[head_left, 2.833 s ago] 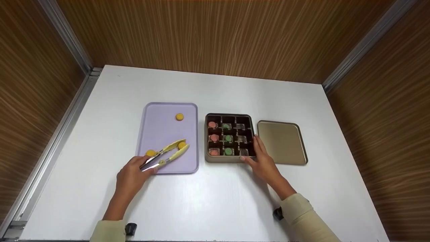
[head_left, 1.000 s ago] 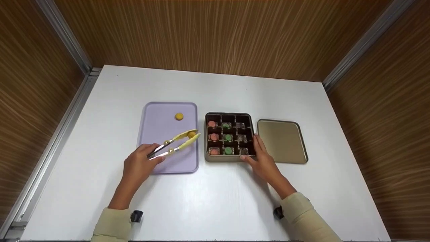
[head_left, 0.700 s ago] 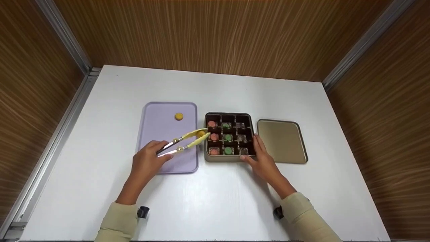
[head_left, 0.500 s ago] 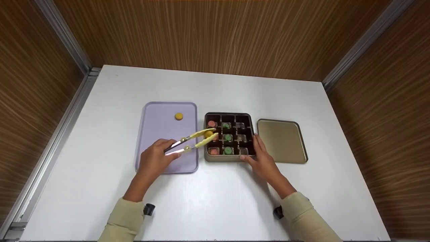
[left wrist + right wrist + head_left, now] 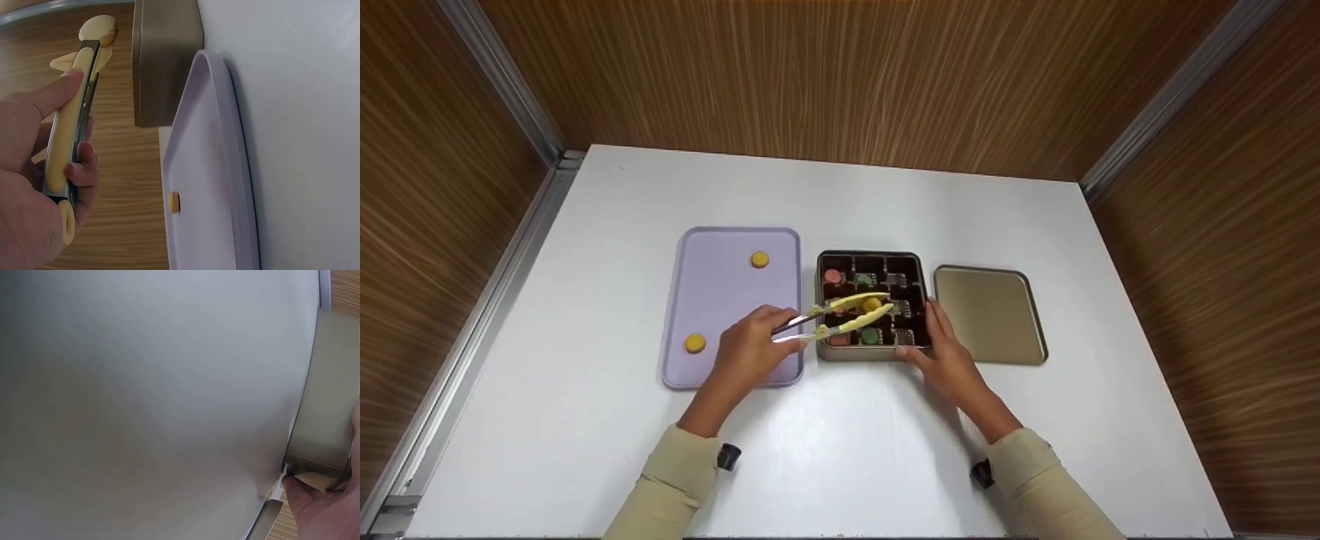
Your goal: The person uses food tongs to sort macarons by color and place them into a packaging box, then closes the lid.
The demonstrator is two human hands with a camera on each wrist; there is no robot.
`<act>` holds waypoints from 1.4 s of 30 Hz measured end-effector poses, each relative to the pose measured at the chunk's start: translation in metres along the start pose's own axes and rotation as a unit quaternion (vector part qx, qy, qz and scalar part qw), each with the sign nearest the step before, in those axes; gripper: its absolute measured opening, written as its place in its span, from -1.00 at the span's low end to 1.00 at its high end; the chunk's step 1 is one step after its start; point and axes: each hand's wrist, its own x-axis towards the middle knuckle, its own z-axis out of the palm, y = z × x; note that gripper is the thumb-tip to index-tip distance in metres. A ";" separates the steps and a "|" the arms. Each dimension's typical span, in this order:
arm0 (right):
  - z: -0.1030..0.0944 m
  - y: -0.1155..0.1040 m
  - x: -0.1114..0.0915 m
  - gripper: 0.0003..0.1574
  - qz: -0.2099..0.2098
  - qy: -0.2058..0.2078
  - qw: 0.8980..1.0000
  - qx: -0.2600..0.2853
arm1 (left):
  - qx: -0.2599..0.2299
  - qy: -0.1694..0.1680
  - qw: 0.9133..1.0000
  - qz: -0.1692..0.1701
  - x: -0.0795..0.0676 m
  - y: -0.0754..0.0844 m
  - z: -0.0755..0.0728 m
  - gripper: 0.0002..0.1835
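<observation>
My left hand [image 5: 754, 346] grips a pair of tongs [image 5: 853, 301] with yellow tips and metal arms. Between the tips sits a yellow macaron [image 5: 871, 305], held over the middle of the divided tin box [image 5: 855, 354]. In the left wrist view the thumb lies along the tongs' handle [image 5: 68, 124]. Pink macarons fill the box's left column and green ones its middle column, partly covered by the tongs. Clear liners show in the right column. My right hand [image 5: 950, 364] holds the box's near right corner, thumb at the front, fingers along the side.
Left of the box lies a lilac tray [image 5: 727, 300] bearing a yellow macaron [image 5: 760, 259] at the back and another macaron [image 5: 695, 343] near its front left. The gold lid [image 5: 994, 315] lies right of the box. Wood-grain walls [image 5: 825, 82] enclose the white table [image 5: 840, 450].
My left hand has carried the tongs and the yellow macaron from the tray rightward over the box, uncovering the front-left macaron. My right hand has stayed at the box corner.
</observation>
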 end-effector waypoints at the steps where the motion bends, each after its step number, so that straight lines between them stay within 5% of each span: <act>1: 0.000 0.000 0.000 0.37 0.000 0.000 1.000 -0.001 | -0.002 -0.003 1.000 0.004 0.001 0.002 0.003 -0.54; 17: -0.001 -0.002 0.000 0.35 0.020 -0.022 1.000 0.004 | -0.035 -0.042 0.998 0.043 0.006 0.018 0.037 -0.49; 42: -0.001 0.000 0.000 0.36 0.014 -0.018 1.000 0.004 | -0.037 -0.041 0.998 0.032 0.005 0.013 0.034 -0.44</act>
